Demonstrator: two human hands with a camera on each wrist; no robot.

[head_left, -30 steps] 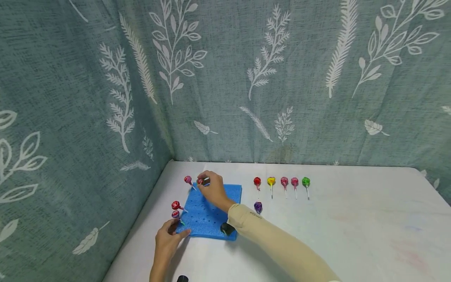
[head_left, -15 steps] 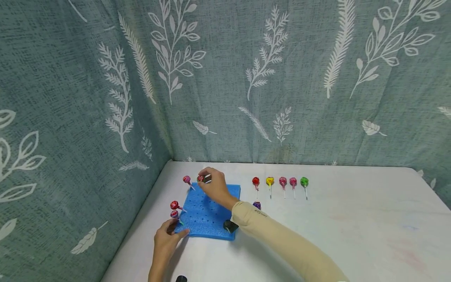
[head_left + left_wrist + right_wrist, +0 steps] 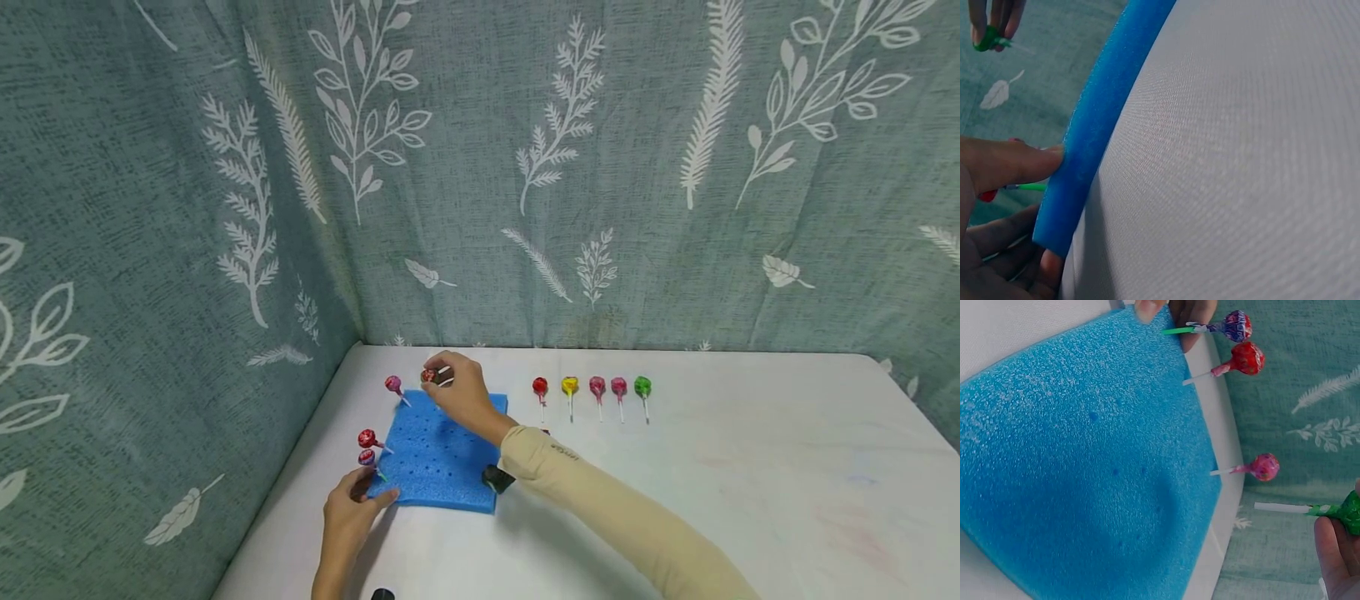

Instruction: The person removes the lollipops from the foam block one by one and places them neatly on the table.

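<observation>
My right hand (image 3: 463, 398) pinches a lollipop by its wrapped head, above the far edge of a blue foam board (image 3: 442, 493). In the right wrist view the lollipop (image 3: 1351, 514) has a green wrapper, and its white stick stands free of the foam; from the head its head shows reddish. My left hand (image 3: 347, 515) grips the near left corner of the board, thumb on top and fingers beneath. Along the board's left side stick a pink lollipop (image 3: 393, 383), a red lollipop (image 3: 367, 438) and a purple-and-red lollipop (image 3: 367, 457) on a green stick.
Right of the board lies a row of lollipops: red (image 3: 540, 386), yellow (image 3: 570, 385), two pink, and green (image 3: 642, 386). The right sleeve (image 3: 600, 504) nearly hides a purple one. Small holes dot the foam. A patterned curtain (image 3: 465, 167) borders the table's back and left.
My right hand has risen slightly and shifted a little right over the board with the lollipop. The sleeve now covers most of the purple lollipop. My left hand keeps its grip.
</observation>
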